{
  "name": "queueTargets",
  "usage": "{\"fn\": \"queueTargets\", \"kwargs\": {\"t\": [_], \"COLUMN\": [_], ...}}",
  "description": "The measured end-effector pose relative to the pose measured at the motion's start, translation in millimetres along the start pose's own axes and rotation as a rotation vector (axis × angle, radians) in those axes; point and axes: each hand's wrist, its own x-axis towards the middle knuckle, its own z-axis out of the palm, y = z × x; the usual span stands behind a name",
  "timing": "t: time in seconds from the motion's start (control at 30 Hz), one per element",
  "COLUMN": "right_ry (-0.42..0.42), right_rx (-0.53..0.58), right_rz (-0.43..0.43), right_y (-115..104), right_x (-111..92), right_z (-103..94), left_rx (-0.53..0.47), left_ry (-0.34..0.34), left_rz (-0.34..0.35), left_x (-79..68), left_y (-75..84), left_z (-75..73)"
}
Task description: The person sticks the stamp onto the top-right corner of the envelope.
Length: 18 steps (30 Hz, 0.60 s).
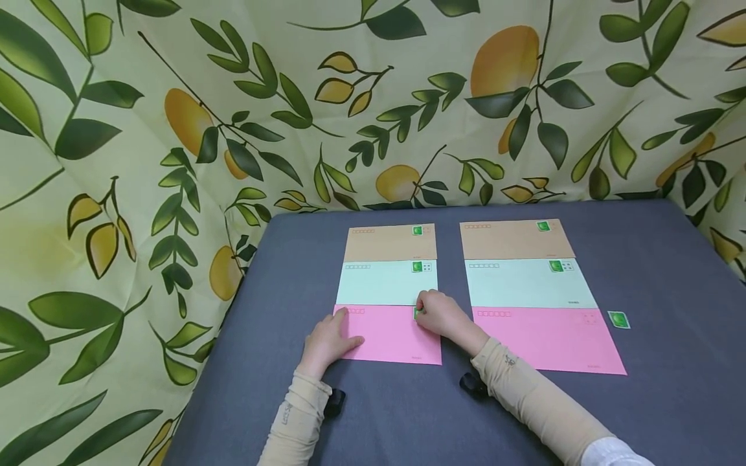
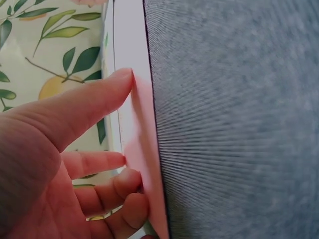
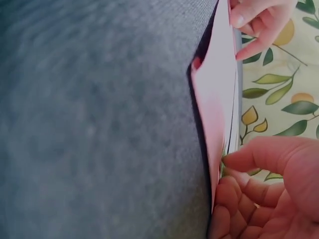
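A pink envelope (image 1: 387, 340) lies at the front of the left column on the table. My left hand (image 1: 326, 340) rests on its left part, thumb and fingers spread apart and touching the paper. At the envelope's upper right corner, my right hand (image 1: 444, 316) has its fingers curled and pinches a small green stamp (image 1: 416, 313). The hand hides most of that stamp. In the right wrist view, the thumb (image 3: 244, 157) meets a sliver of green at the paper. A second pink envelope (image 1: 542, 340) lies to the right, with printed squares at its upper right.
Behind the pink envelopes lie mint envelopes (image 1: 379, 285) and brown envelopes (image 1: 390, 244), each bearing a green stamp. Another loose stamp (image 1: 619, 320) lies right of the right column. The grey-blue tabletop (image 1: 396, 414) meets a leaf-patterned curtain (image 1: 350, 116) at the back and left.
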Motion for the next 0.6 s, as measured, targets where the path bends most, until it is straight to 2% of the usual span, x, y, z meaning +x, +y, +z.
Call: {"fn": "queueTargets", "kwargs": {"t": [0.1, 0.3, 0.47, 0.6], "right_ry": [-0.009, 0.027, 0.072, 0.095], "right_rx": [0.023, 0.085, 0.149, 0.166], "right_rz": [-0.004, -0.054, -0.116, -0.102], "right_y": [0.6, 6.4, 13.3, 19.2], "right_x": [-1.0, -5.4, -13.5, -20.6], "right_z": [-0.6, -4.5, -16.4, -30.3], "left_rx": [0.038, 0.082, 0.107, 0.124], "left_ry": [0.021, 0.072, 0.099, 0.112], "left_rz": [0.016, 0.057, 0.115, 0.16], "left_x": [-1.4, -1.8, 0.4, 2.0], "left_y": [1.7, 11.2, 26.7, 44.7], "left_z": [-2.0, -6.4, -6.0, -3.1]}}
